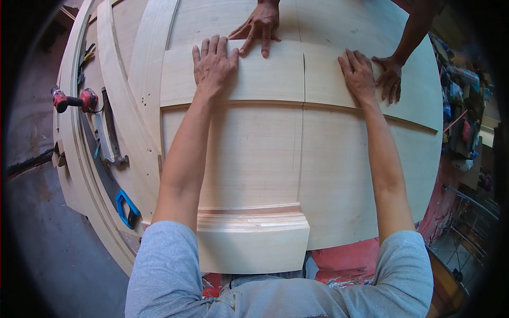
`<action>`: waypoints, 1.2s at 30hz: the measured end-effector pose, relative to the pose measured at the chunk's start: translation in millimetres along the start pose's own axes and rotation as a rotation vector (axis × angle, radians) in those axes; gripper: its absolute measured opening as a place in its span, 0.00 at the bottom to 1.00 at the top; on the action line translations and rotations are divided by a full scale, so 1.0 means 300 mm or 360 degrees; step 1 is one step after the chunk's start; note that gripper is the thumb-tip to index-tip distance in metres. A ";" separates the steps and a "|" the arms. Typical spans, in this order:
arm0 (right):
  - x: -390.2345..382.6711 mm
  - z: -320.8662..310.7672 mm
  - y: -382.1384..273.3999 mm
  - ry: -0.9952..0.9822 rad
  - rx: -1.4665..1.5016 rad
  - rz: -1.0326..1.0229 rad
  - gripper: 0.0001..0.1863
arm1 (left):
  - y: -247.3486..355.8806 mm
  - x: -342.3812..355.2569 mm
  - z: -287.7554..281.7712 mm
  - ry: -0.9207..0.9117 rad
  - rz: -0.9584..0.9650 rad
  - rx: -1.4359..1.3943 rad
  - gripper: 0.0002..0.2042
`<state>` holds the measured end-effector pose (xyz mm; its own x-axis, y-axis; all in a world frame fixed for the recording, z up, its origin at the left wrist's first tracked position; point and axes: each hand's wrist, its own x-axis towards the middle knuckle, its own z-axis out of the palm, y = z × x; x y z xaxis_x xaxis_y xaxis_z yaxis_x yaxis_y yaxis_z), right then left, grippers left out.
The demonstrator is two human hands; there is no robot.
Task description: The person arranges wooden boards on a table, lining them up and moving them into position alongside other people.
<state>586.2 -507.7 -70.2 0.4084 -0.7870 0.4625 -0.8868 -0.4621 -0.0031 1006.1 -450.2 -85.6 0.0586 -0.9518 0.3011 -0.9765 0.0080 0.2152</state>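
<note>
Across the far part of the large pale plywood sheet lies a long wooden board, with a dark seam or line crossing it near the middle. My left hand rests flat on its left part, fingers spread toward the far edge. On the right part, my right hand presses down with fingers stretched out. A co-worker's hand touches the far edge beside my left hand. Another co-worker's hand lies on the board just right of my right hand.
A stack of short boards sits close to my body. Leftward lie long wooden strips, a red cordless drill, a hammer and a blue-handled saw. Cluttered goods and a wire rack stand at the right.
</note>
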 end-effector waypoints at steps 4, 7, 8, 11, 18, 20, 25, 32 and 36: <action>-0.026 -0.019 -0.011 0.0022 0.0008 0.0009 0.23 | 0.006 -0.032 -0.016 0.0009 0.0004 0.0037 0.29; -0.048 -0.033 -0.020 -0.0002 0.0029 0.0023 0.23 | 0.013 -0.059 -0.034 -0.0036 -0.0007 0.0016 0.29; -0.055 -0.037 -0.023 0.0005 0.0041 0.0031 0.23 | 0.016 -0.072 -0.040 -0.0046 -0.0018 0.0022 0.29; -0.073 -0.048 -0.031 -0.0041 0.0035 0.0061 0.23 | 0.025 -0.122 -0.063 -0.0090 -0.0042 0.0004 0.29; -0.111 -0.091 -0.060 -0.0114 0.0010 0.0080 0.24 | 0.052 -0.290 -0.120 -0.0098 -0.0049 0.0018 0.28; -0.123 -0.100 -0.064 -0.0093 0.0016 0.0175 0.26 | 0.058 -0.345 -0.139 -0.0061 -0.0021 -0.0005 0.28; -0.131 -0.098 -0.064 -0.0101 -0.0169 0.0145 0.27 | 0.081 -0.493 -0.194 -0.0078 -0.0025 0.0007 0.28; -0.395 -0.331 -0.368 -0.0390 0.0404 0.1156 0.20 | 0.031 -0.641 -0.367 -0.0207 -0.0053 -0.0368 0.33; -0.574 -0.471 -0.681 -0.0780 0.0905 0.1538 0.21 | -0.097 -0.728 -0.510 -0.0080 -0.0273 -0.0086 0.30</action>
<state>666.7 -220.0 -24.0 -0.2185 -0.9193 -0.3273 -0.6997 0.3814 -0.6042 1053.5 -195.6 -15.6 0.2116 -0.9547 0.2093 -0.9404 -0.1405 0.3096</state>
